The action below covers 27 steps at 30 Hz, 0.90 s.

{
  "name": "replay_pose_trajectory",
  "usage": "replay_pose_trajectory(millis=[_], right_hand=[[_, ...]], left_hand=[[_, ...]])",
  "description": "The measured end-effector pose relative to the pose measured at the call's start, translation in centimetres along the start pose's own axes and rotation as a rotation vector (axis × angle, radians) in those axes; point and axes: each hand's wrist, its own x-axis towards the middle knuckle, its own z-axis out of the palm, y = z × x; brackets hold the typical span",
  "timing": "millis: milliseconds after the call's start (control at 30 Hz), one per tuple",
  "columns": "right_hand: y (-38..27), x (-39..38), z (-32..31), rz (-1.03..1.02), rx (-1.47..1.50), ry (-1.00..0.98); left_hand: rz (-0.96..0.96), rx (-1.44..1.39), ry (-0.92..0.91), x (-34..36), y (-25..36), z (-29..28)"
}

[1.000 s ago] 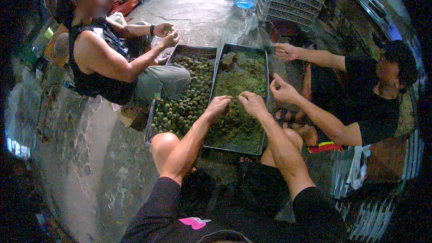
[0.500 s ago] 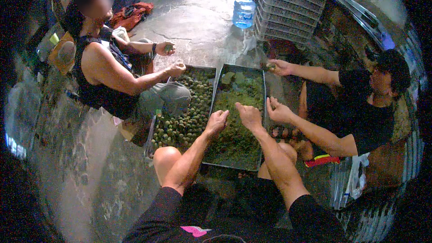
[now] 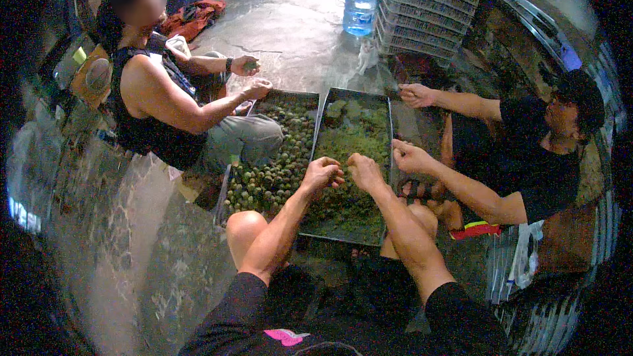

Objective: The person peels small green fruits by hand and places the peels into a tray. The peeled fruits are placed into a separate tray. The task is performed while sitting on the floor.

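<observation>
Apparently mid-fingerwork | your left hand (image 3: 324, 174) loosely curled, right hand (image 3: 364, 173) bunched; grip on anything: can't tell | green bits (image 3: 361, 133) below, in right tray (image 3: 390, 118); round pieces (image 3: 267, 186) leftward | next move likely needs fine fingertip control

A dark rectangular tray (image 3: 339, 238) lies flat, with loose green scraps (image 3: 359, 133) covering most of its bottom. Just beside it, on the left, a second tray (image 3: 303, 93) contains many small roundish green-brown pieces (image 3: 267, 183), crowded together.
</observation>
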Motion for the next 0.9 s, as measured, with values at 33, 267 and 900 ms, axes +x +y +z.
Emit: replay_pose_trajectory(millis=[33, 267, 900], right_hand=[[-0.5, 0.2, -0.2, 0.066, -0.032, -0.041], [-0.5, 1.1, -2.2, 0.153, 0.287, 0.064], [-0.6, 2.1, -1.4, 0.226, 0.309, 0.132]], left_hand=[[-0.016, -0.054, 0.001, 0.0, -0.2, -0.1], [-0.059, 0.009, 0.136, 1.6, -1.1, 0.4], [-0.134, -0.309, -0.041, 2.4, 0.1, 0.3]])
